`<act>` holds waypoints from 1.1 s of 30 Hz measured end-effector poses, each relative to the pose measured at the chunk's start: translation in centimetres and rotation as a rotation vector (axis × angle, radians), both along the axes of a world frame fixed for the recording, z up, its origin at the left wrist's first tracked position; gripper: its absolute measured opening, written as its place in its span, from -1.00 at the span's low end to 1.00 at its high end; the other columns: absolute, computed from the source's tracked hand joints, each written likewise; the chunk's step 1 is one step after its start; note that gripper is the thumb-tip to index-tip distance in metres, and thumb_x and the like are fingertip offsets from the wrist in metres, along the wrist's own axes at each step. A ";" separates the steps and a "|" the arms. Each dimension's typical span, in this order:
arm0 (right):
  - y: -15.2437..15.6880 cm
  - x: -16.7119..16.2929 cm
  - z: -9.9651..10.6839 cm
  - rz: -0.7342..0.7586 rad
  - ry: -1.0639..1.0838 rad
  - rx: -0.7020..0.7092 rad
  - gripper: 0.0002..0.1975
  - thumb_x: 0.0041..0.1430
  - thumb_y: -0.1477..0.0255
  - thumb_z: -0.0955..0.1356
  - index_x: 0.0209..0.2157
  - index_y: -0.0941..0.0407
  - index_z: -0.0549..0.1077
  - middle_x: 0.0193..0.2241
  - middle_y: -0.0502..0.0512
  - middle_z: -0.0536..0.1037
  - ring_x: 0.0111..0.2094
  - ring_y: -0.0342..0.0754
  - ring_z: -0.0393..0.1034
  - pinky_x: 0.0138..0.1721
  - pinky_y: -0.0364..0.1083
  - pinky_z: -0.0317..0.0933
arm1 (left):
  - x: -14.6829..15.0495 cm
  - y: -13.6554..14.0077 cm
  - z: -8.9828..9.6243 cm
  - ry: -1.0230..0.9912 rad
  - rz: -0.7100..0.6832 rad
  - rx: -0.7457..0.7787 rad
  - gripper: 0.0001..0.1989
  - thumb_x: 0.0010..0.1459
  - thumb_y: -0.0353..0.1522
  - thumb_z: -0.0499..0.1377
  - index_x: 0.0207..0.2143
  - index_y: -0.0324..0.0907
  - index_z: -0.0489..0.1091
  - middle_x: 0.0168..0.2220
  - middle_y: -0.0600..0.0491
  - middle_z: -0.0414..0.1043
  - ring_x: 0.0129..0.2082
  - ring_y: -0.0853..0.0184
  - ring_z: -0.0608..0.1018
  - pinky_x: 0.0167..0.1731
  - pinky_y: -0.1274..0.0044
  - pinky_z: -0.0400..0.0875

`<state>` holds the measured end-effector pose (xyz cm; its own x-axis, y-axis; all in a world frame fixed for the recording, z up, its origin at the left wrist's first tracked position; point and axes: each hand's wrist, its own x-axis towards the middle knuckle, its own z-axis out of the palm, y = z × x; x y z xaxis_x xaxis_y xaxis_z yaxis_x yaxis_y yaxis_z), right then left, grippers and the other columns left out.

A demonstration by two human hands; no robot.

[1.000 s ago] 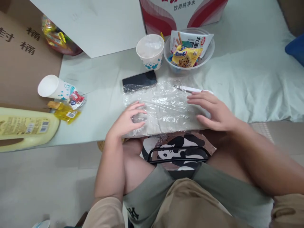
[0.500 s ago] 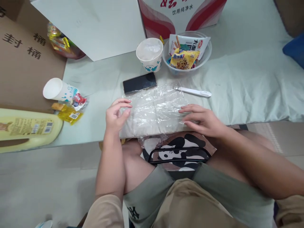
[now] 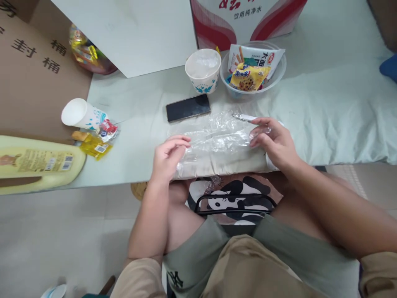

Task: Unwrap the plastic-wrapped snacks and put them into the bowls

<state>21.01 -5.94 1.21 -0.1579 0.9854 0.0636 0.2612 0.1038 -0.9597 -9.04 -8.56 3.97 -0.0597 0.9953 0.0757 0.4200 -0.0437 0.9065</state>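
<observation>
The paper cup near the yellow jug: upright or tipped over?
Tipped over. The paper cup lies on its side, its open mouth facing left, beside the snack packets.

Beyond my left hand a dark phone lies just past the plastic wrap, with bare desk between it and the tipped paper cup and candy wrappers further left. Straight ahead a paper cup and a snack bowl stand side by side, blocking the way to the red and white carton. Right of my right hand the cloth lies open.
</observation>
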 end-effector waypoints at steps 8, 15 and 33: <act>-0.6 -1.0 0.7 -0.094 -0.152 0.042 -0.76 0.25 0.23 0.32 -0.42 0.04 0.51 -0.39 0.08 0.62 -0.30 0.02 0.50 -0.18 0.06 0.42 | -2.8 0.3 1.0 -0.295 -0.029 -0.351 -0.57 -0.17 -0.27 0.45 -0.18 -0.13 0.54 -0.24 -0.01 0.60 -0.17 0.22 0.64 -0.23 0.46 0.56; -0.2 -0.8 1.0 -0.225 -0.094 -0.049 -0.79 0.28 0.33 0.30 -0.44 0.05 0.44 -0.41 0.07 0.61 -0.33 -0.01 0.55 -0.18 0.04 0.46 | -2.6 0.8 0.4 -0.405 0.134 -0.363 -0.67 -0.12 -0.21 0.44 -0.35 -0.19 0.49 -0.37 0.02 0.56 -0.34 0.34 0.62 -0.32 0.53 0.52; 0.7 -2.3 0.2 -0.205 -0.229 -0.097 -0.70 0.26 0.25 0.33 -0.04 0.07 0.49 -0.54 -0.02 0.59 -0.67 -0.09 0.35 -0.48 -0.04 0.33 | -1.3 3.1 -1.7 -0.149 0.536 -0.186 -0.86 0.16 -0.33 0.14 -0.47 -0.13 0.34 -0.67 0.21 0.20 -0.73 0.49 0.18 -0.72 0.60 -0.01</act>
<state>18.69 -5.26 1.45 0.0449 0.9979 -0.0461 0.4776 -0.0620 -0.8764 -10.33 -5.49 2.29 -0.5549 0.8192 -0.1449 0.2068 0.3046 0.9298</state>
